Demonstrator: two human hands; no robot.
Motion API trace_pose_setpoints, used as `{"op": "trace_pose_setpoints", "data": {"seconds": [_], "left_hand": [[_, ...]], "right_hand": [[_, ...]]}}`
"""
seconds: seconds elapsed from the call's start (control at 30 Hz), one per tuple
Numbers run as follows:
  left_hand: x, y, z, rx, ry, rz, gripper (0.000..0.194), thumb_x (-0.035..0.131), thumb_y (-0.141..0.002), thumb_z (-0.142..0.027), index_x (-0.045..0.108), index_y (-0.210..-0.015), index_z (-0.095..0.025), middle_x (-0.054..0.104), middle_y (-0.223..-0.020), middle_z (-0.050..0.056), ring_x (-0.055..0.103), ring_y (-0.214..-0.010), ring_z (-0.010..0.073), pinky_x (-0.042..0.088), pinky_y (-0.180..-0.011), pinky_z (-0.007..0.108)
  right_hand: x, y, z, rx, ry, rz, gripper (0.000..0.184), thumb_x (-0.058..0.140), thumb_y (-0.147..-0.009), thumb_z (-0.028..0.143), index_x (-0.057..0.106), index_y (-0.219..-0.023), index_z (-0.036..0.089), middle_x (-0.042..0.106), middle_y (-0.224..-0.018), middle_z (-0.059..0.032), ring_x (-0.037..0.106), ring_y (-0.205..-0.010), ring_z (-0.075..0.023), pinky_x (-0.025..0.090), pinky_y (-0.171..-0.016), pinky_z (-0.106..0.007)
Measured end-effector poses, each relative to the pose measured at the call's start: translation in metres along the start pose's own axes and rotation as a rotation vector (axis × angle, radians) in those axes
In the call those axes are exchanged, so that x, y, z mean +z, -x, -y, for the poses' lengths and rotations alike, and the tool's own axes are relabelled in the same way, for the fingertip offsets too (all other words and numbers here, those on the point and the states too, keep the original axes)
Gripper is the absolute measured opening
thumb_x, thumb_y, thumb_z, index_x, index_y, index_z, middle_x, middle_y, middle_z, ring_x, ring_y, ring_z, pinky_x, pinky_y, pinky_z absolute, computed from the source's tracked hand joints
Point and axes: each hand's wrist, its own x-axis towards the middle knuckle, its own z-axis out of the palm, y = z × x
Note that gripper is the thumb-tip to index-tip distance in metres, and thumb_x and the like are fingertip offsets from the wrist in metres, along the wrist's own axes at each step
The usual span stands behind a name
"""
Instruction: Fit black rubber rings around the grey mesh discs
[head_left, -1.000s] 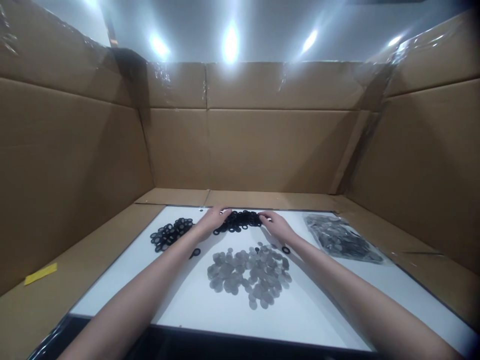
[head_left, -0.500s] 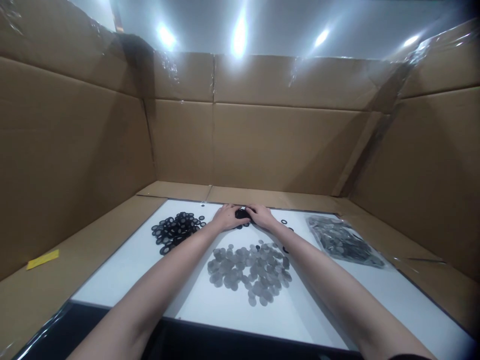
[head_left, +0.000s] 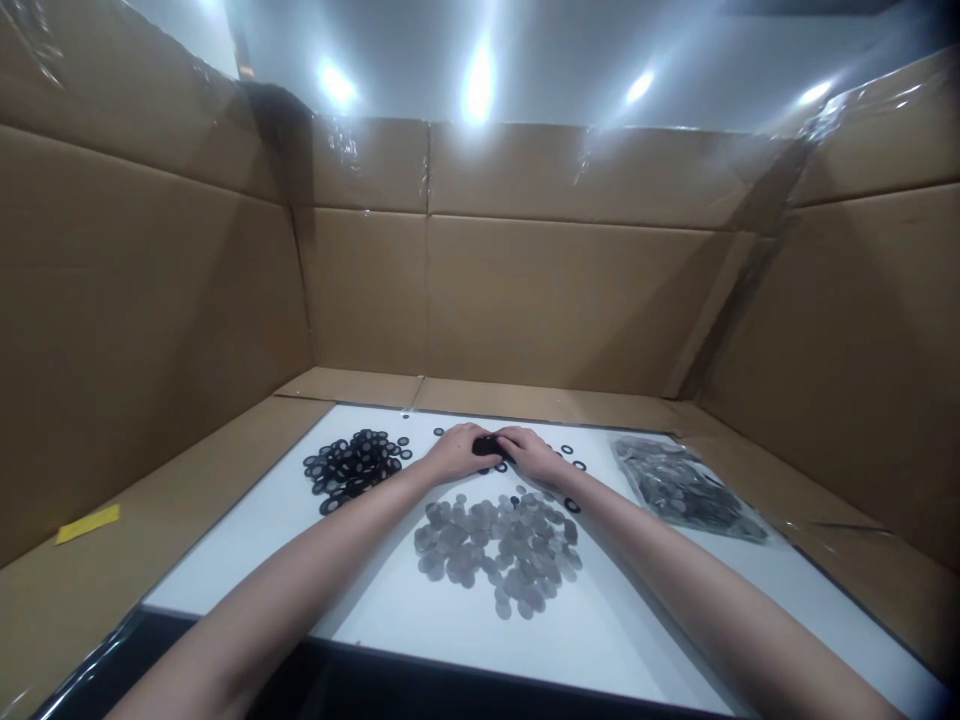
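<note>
Near the far edge of the white board [head_left: 247,560], my left hand [head_left: 456,452] and my right hand [head_left: 529,455] curl toward each other. Between them they enclose a heap of black rings [head_left: 487,446]; the fingers' far sides are partly hidden. A few loose rings [head_left: 571,506] lie around my right hand and forearm. Left of my left hand is a pile of black rings with grey centres [head_left: 352,462]. Closer to me, between my forearms, thin grey discs [head_left: 517,560] are spread in a flat pile, with one small dark piece on it.
A clear plastic bag [head_left: 686,485] full of grey discs lies on the right of the board. Tall cardboard walls [head_left: 555,300] stand at the back and both sides. Yellow tape [head_left: 88,524] is stuck to the cardboard on the left.
Both hands have drawn slightly toward me from the far edge, with the black rings between them. A ring left of my left hand has come into view.
</note>
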Motion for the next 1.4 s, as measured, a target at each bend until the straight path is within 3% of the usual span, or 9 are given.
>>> {"op": "trace_pose_setpoints", "data": {"seconds": [0.23,0.4,0.6,0.73,0.83,0.93,1.07,1.23,1.4], "left_hand": [[-0.001,0.011,-0.014,0.016,0.068,0.012,0.052,0.063,-0.066,-0.053,0.062,-0.107,-0.021,0.063,-0.105,0.007,0.054,-0.1,0.0249,0.039,-0.088,0.031],[-0.004,0.014,-0.02,-0.007,0.1,0.038,0.065,0.06,-0.063,-0.063,0.058,-0.111,-0.019,0.059,-0.11,0.01,0.051,-0.105,0.0264,0.038,-0.089,0.033],[-0.02,0.009,0.004,-0.192,0.008,-0.083,0.059,0.028,-0.084,-0.06,0.057,-0.111,-0.016,0.057,-0.117,0.012,0.044,-0.116,0.0265,0.028,-0.099,0.037],[-0.024,0.011,0.024,-0.226,0.018,0.021,0.057,0.022,-0.089,-0.051,0.06,-0.104,-0.012,0.06,-0.112,0.016,0.049,-0.112,0.0277,0.029,-0.099,0.039],[-0.021,0.016,0.025,-0.19,0.064,0.083,0.054,0.023,-0.089,-0.048,0.059,-0.107,-0.014,0.06,-0.115,0.013,0.05,-0.112,0.024,0.031,-0.099,0.034],[-0.017,0.022,0.017,-0.15,0.113,0.112,0.055,0.02,-0.089,-0.049,0.056,-0.115,-0.017,0.055,-0.125,0.008,0.048,-0.116,0.02,0.031,-0.1,0.029],[-0.014,0.023,0.009,-0.127,0.141,0.114,0.054,0.021,-0.089,-0.051,0.057,-0.115,-0.019,0.055,-0.125,0.005,0.049,-0.115,0.019,0.031,-0.101,0.027],[-0.013,0.003,0.018,-0.156,0.124,0.034,0.055,0.018,-0.09,-0.046,0.052,-0.12,-0.016,0.05,-0.13,0.009,0.041,-0.123,0.0212,0.024,-0.106,0.032],[-0.006,-0.018,0.018,-0.109,0.163,0.135,0.049,0.026,-0.088,-0.044,0.058,-0.113,-0.017,0.055,-0.126,0.007,0.047,-0.117,0.0203,0.031,-0.102,0.031]], "right_hand": [[-0.007,0.021,0.01,-0.048,-0.067,-0.013,0.032,0.038,-0.089,0.032,0.065,-0.102,0.019,0.064,-0.107,-0.0078,0.056,-0.1,-0.0215,0.038,-0.093,-0.033],[-0.011,0.031,0.014,-0.004,-0.118,-0.021,0.034,0.037,-0.09,0.034,0.063,-0.107,0.019,0.063,-0.111,-0.0065,0.056,-0.104,-0.0196,0.039,-0.094,-0.032],[-0.038,0.036,0.015,0.101,-0.11,-0.107,0.041,0.031,-0.091,0.039,0.058,-0.115,0.02,0.058,-0.122,-0.0061,0.051,-0.113,-0.019,0.036,-0.097,-0.032],[-0.053,0.048,0.019,0.124,-0.058,-0.092,0.033,0.039,-0.087,0.034,0.065,-0.103,0.02,0.064,-0.111,-0.0068,0.056,-0.105,-0.0217,0.039,-0.092,-0.033],[-0.053,0.057,0.022,0.114,-0.019,-0.071,0.027,0.05,-0.079,0.024,0.067,-0.1,0.02,0.065,-0.108,-0.0062,0.056,-0.104,-0.0225,0.038,-0.093,-0.033],[-0.049,0.063,0.021,0.085,0.03,-0.042,0.034,0.055,-0.071,0.018,0.065,-0.104,0.021,0.065,-0.109,-0.0048,0.056,-0.104,-0.0219,0.037,-0.093,-0.031],[-0.046,0.064,0.016,0.104,0.054,-0.065,0.034,0.054,-0.074,0.02,0.064,-0.106,0.021,0.064,-0.109,-0.0051,0.057,-0.102,-0.021,0.039,-0.091,-0.031],[-0.04,0.057,0.016,0.068,0.101,-0.124,0.032,0.049,-0.08,0.025,0.062,-0.109,0.019,0.063,-0.11,-0.008,0.055,-0.104,-0.0216,0.037,-0.093,-0.033],[-0.034,0.054,0.019,0.042,0.112,-0.079,0.032,0.052,-0.079,0.025,0.062,-0.109,0.019,0.062,-0.111,-0.0086,0.054,-0.104,-0.0224,0.036,-0.094,-0.034]]}}
